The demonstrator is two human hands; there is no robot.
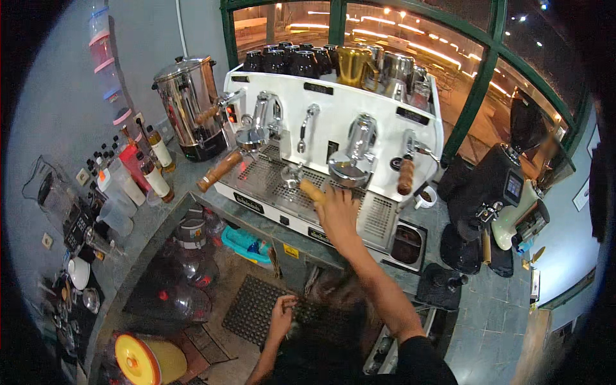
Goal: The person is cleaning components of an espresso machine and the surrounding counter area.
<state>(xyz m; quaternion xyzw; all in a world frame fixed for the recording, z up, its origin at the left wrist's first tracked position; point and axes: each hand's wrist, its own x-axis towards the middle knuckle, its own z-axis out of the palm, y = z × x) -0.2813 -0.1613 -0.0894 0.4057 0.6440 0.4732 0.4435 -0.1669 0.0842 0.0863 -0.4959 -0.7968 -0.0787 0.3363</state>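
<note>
My right hand reaches forward over the drip tray of a white espresso machine. Its fingers are closed on the light wooden handle of a portafilter, whose metal head rests at or just above the tray. Beside it is the machine's right group head. A second portafilter with a brown wooden handle sits in the left group head. Low in front of my body, apart from the counter, my left hand has its fingers curled; whatever they may hold is hidden.
Black cups and a gold pitcher stand atop the machine. Left are a steel urn, bottles and a blender. Rightward stand a white cup, a knock-box bin and a black grinder.
</note>
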